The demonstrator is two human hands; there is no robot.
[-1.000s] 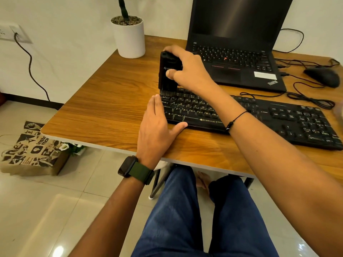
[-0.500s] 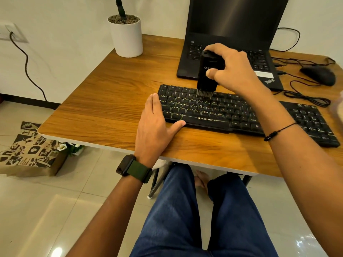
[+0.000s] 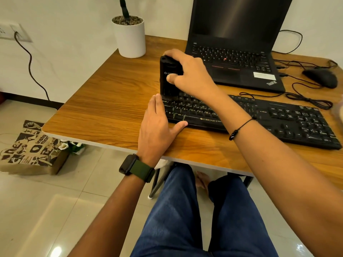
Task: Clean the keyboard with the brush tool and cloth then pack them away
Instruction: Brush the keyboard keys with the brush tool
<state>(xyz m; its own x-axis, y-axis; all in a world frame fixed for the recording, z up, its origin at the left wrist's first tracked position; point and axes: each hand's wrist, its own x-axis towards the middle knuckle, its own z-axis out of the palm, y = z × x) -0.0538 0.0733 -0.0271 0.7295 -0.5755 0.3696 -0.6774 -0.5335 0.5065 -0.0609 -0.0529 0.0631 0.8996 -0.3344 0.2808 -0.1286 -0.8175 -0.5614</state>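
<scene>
A black keyboard [image 3: 278,117] lies across the wooden desk [image 3: 111,101]. My right hand [image 3: 189,73] grips a black brush tool [image 3: 168,80], held upright with its bristle end down on the keyboard's far left corner. My left hand [image 3: 157,127] rests flat on the desk, fingers straight, against the keyboard's left end, with the thumb along its front edge. No cloth is visible.
An open black laptop [image 3: 237,52] stands behind the keyboard. A black mouse [image 3: 321,77] and loose cables [image 3: 306,97] lie at the right. A white plant pot [image 3: 130,38] sits at the desk's back left. A printed paper bag [image 3: 31,151] stands on the floor.
My right hand has swept the brush tool from the middle of the keyboard's top rows back to its far left corner. My left hand has stayed at the keyboard's left end.
</scene>
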